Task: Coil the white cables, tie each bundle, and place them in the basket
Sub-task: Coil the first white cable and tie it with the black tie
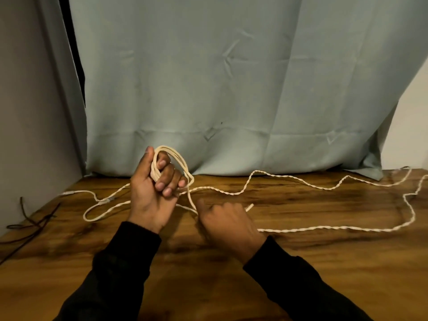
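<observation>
Coiling step: my left hand grips the coil; my right hand pinches the white cable, which I judge needs feeding round next.

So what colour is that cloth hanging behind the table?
The curtain is a pale, muted blue-green, plain with no pattern, just creases. The head view shows it.

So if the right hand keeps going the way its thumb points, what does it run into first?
Most likely the white cable strand hanging from the coil in the left hand. The right hand points its thumb up-left at that strand; depth is unclear, so it could pass in front.
</observation>
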